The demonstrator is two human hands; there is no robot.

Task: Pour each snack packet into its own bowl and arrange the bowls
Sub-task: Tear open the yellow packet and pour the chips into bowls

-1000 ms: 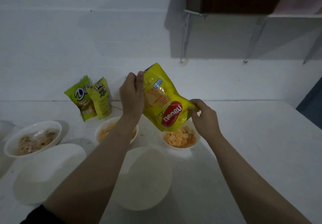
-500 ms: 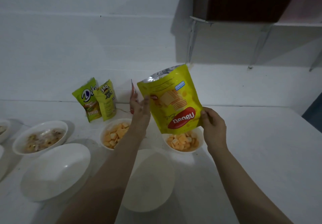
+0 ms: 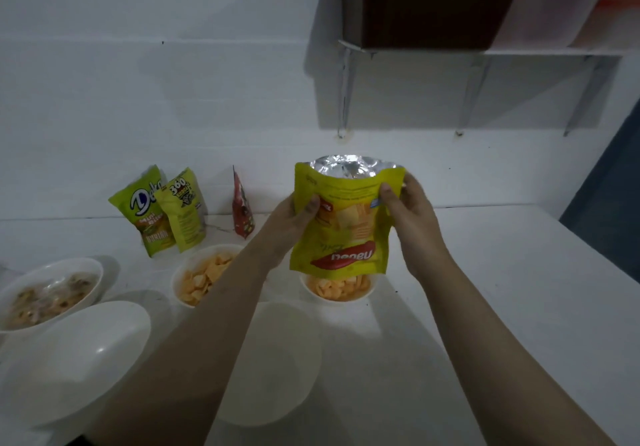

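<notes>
A yellow snack packet [image 3: 343, 223] hangs above a small white bowl of orange crackers [image 3: 337, 289], its silver-lined mouth open and facing up. My left hand [image 3: 296, 215] pinches its left edge and my right hand [image 3: 407, 203] pinches its right edge near the top. A second bowl of orange crackers [image 3: 204, 277] sits to the left, partly behind my left forearm. Two empty white bowls lie nearer me: one [image 3: 273, 366] in the middle, one [image 3: 76, 359] on the left. A bowl with brownish ring snacks [image 3: 48, 293] is at the far left.
Two green packets [image 3: 152, 210] [image 3: 185, 206] and a thin red packet [image 3: 242, 210] lean against the white wall at the back. A dark cabinet and shelf brackets [image 3: 426, 5] hang above on the right. The white table [image 3: 502, 289] runs to the right.
The yellow packet swung from tilted, mouth down over the bowl, to upright with its mouth up. My right hand moved from its lower corner to its upper right edge; my left shifted to the left edge.
</notes>
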